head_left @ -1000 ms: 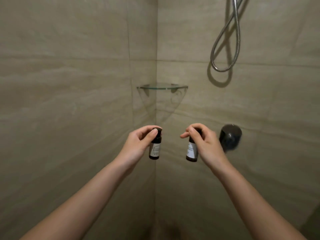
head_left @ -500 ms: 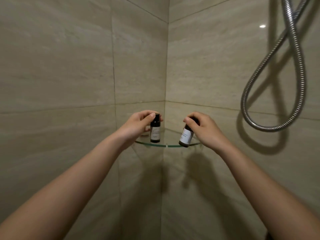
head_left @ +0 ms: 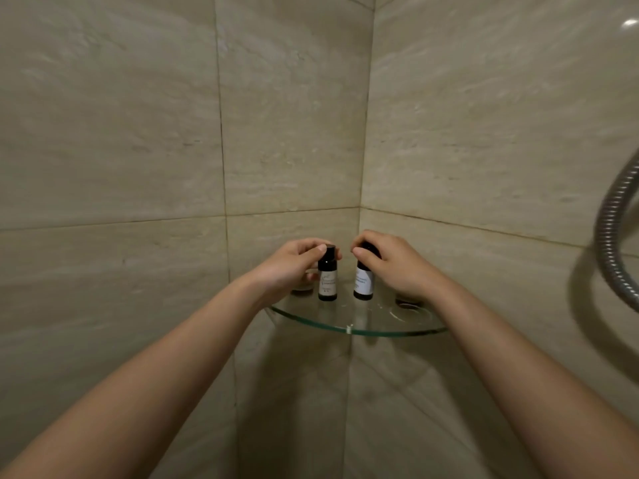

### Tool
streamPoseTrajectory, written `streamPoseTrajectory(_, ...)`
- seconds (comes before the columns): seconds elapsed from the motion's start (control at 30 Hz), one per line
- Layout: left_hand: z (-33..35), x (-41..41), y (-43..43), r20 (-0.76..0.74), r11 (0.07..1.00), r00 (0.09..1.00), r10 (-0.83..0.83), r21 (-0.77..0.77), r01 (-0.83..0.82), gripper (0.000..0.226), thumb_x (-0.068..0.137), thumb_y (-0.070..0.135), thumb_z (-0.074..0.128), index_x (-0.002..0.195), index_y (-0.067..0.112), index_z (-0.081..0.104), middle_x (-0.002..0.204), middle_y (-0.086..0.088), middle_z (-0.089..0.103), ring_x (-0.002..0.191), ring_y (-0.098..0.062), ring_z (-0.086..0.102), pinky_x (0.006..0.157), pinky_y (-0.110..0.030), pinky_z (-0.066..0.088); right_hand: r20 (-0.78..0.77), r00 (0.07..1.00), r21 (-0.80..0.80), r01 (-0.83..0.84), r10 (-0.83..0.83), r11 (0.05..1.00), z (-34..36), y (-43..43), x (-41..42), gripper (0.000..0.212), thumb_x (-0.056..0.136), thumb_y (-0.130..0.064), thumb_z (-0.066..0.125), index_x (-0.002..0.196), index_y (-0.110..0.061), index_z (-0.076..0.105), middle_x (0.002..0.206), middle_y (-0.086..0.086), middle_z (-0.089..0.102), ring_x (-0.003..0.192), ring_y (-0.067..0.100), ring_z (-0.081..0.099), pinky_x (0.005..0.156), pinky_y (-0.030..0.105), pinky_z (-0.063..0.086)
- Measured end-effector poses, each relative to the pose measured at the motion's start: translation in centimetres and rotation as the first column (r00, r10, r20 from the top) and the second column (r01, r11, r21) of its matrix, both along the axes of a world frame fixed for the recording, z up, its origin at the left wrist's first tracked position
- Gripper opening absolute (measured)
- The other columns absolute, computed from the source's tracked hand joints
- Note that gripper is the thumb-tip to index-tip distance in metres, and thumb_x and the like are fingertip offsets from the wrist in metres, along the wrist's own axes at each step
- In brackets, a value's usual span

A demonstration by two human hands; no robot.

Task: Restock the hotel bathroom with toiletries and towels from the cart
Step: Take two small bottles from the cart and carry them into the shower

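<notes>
Two small dark toiletry bottles with white labels stand upright on a glass corner shelf (head_left: 356, 329) in the shower. My left hand (head_left: 287, 267) grips the left bottle (head_left: 327, 280) near its black cap. My right hand (head_left: 397, 264) holds the right bottle (head_left: 363, 285) from above, hiding its cap. The two bottles are side by side, a little apart, close to the corner.
Beige tiled walls meet in the corner behind the shelf. A metal shower hose (head_left: 615, 243) loops down at the right edge. Two round shelf mounts (head_left: 409, 304) sit at the shelf's sides.
Both hands rose from below shelf level and brought the bottles onto the glass shelf. The right bottle went from tilted at the shelf's edge to upright on it.
</notes>
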State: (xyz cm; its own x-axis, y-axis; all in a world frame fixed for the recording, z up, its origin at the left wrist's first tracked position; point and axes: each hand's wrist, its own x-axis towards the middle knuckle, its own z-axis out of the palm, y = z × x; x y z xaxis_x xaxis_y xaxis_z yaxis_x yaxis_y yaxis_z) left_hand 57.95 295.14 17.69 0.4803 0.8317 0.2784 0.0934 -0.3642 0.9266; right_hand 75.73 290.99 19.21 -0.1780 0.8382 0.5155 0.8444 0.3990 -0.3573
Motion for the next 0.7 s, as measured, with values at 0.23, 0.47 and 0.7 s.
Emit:
streamPoseTrajectory(0.23,-0.4,0.8,0.3,0.043,1.0,0.999,-0.026,0.001,0.026,0.027,0.1,0.016,0.037,0.114,0.007,0.058,0.087,0.006,0.063,0.06,0.009,0.055,0.059,-0.01,0.04,-0.024,0.995,-0.027,-0.1,0.1,0.995,-0.4,1.0,0.1,0.017,0.096,-0.028,0.048,0.11,-0.02,0.055,0.103,-0.004,0.061,0.095,0.012,0.056,0.075,0.024,0.043)
streamPoseTrajectory(0.47,-0.5,1.0,0.2,0.028,0.999,0.999,-0.047,0.013,0.046,0.03,0.1,0.016,0.037,0.12,0.005,0.056,0.064,0.016,0.06,0.051,0.005,0.049,0.062,-0.016,0.035,-0.04,0.992,-0.035,-0.12,0.119,0.992,-0.5,0.9,0.4,0.034,0.096,-0.029,0.048,0.129,-0.022,0.044,0.123,0.0,0.056,0.11,0.012,0.052,0.076,0.02,0.04)
streamPoseTrajectory(0.7,-0.3,1.0,-0.5,-0.03,0.995,0.998,0.058,0.08,-0.055,0.029,0.099,0.022,0.04,0.122,0.013,0.057,0.103,0.004,0.063,0.088,-0.001,0.059,0.078,-0.019,0.045,-0.042,0.997,0.005,-0.06,0.06,0.998,-0.7,0.2,0.4,0.043,0.094,-0.03,0.051,0.135,-0.024,0.039,0.115,-0.005,0.051,0.092,0.02,0.059,0.072,0.02,0.044)
